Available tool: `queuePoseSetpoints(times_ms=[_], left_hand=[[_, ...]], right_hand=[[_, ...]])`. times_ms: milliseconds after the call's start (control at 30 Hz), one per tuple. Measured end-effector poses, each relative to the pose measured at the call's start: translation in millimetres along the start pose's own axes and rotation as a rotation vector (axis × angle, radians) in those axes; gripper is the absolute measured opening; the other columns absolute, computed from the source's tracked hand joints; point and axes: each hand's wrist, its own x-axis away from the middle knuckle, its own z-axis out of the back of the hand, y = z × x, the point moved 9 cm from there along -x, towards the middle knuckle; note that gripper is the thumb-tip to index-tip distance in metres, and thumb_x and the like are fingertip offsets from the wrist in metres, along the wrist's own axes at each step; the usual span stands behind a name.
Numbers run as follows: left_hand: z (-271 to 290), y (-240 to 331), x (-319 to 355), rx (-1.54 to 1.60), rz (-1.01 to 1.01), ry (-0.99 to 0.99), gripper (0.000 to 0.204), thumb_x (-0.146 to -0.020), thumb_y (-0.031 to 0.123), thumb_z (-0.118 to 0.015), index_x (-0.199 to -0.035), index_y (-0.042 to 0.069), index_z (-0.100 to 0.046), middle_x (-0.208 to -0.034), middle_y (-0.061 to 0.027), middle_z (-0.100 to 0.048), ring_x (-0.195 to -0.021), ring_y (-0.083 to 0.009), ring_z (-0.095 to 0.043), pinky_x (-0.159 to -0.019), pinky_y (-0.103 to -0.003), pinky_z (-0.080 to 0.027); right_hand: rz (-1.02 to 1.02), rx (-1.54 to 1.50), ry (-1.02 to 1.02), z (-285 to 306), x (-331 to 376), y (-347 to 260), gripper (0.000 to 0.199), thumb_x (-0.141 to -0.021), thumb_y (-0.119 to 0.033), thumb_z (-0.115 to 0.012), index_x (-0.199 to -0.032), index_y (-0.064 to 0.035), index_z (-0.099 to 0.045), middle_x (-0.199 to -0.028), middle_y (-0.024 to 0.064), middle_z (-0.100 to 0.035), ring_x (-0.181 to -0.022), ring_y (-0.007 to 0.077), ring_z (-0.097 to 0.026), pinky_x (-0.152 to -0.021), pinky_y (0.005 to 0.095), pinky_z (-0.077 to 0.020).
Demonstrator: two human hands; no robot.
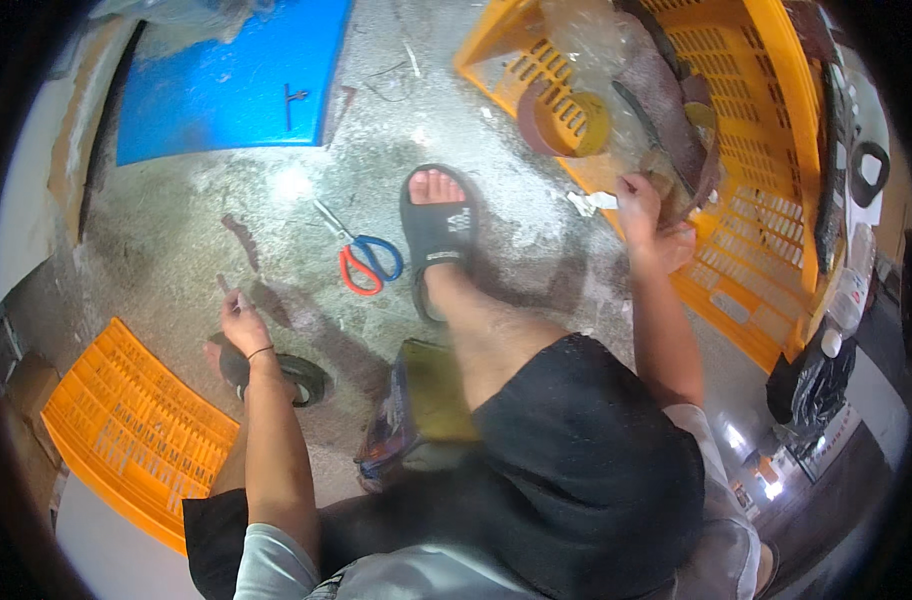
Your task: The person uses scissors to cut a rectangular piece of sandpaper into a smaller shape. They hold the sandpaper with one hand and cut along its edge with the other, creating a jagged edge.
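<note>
The fingers (644,192) of the right hand (648,218) are curled shut on a brown, worn strip of material (688,160), holding it up over the big orange plastic crate with slotted walls (766,210), maybe so bits fall inside. The grey, dusty concrete floor (276,260) lies below. A flat orange slotted crate piece (126,430) sits by the left hand (244,325), whose fingers look loosely shut on something small; I cannot tell what. The red and blue handled scissors (364,258) lie near the black sandal (438,235).

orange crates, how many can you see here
2: one orange crate on the floor at lower left beside the left hand; a second orange crate at upper right, where the right hand reaches.
</note>
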Motion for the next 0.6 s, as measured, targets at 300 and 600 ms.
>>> queuePoseSetpoints(times_ms=[300,600], left_hand=[[-9.5,14.7,-0.2,-0.117,-0.047,-0.055,0.027,-0.094,0.017,-0.062,-0.112,-0.003,-0.066,-0.096,-0.0130,-0.069,-0.082,-0.0190,-0.065,-0.075,-0.032,-0.051],[-9.1,27.9,-10.7,-0.068,-0.031,-0.069,0.024,-0.096,0.015,-0.061,-0.111,-0.003,-0.066,-0.094,-0.0098,-0.068,-0.078,-0.0157,-0.063,-0.070,-0.029,-0.052]], right_hand=[[-0.090,0.348,0.550,104.1,-54.2,112.5,0.050,-0.075,-0.038,-0.077,-0.106,-0.0006,-0.069,-0.114,0.0248,-0.065,-0.110,0.0400,-0.059,-0.093,0.0446,-0.0468],[-0.263,0.210,0.158,96.2,-111.6,186.8,0.054,-0.088,-0.045,-0.063,-0.110,0.0033,-0.065,-0.098,0.0190,-0.070,-0.087,0.0336,-0.068,-0.081,0.0415,-0.0543]])
